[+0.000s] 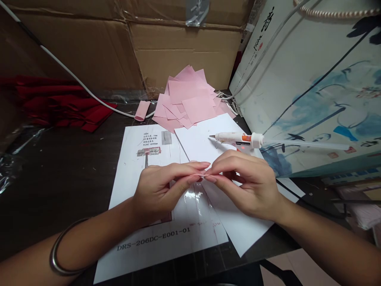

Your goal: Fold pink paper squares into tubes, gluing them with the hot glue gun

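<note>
My left hand [162,186] and my right hand [247,184] meet over the papers, thumbs and fingertips closed on a thin pink sheet [203,174]. It is seen almost edge-on, so its full shape is hidden by my fingers. Beyond my right hand lies a white hot glue gun [235,138], its metal tip pointing left and a clear glue stick [306,144] out of its back. A printed instruction sheet [127,214] and a blank white paper [245,226] lie under my hands.
Behind the papers is a pile of pink sheets [190,95], with a small rolled pink tube [142,110] to its left. Folded red pieces [59,101] lie at the far left. A cardboard wall [184,59] stands at the back, a painted white panel [297,79] at the right. Cables cross the table.
</note>
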Tool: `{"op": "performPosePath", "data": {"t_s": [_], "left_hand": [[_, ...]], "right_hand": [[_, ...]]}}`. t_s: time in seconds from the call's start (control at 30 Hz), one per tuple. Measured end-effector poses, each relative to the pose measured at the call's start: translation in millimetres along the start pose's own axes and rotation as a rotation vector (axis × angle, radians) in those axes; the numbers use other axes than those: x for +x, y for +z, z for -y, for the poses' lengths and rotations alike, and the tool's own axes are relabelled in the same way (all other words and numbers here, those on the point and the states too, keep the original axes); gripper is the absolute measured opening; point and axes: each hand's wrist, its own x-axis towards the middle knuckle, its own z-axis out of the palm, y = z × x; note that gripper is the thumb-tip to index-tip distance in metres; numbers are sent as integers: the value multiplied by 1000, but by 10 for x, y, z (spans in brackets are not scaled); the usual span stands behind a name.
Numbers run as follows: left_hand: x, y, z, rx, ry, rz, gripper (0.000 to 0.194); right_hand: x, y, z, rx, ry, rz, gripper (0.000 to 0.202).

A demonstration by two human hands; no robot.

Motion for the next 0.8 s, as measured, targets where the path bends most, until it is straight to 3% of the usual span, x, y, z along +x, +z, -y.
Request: {"op": "performPosePath", "data": {"t_s": [0.2,0.37,0.57,0.67,0.8], "left_hand": [[-7,-2,-1,69,1,-36,14],[-51,9,18,64,-27,-53,16],[-63,-22,124,10,55,-131,28],[-37,-23,110,-87,-79,-141,23],[23,-12,37,-341,-272,14,20]], "right_hand": [[1,35,-37,-8,32,-5,5],[-2,39,-46,-55,-45,3,9],[0,53,-1,-106,-42,-164,12],[10,49,25,-128,-26,-222,12],[12,51,31,-121,-24,-251,14]]}}
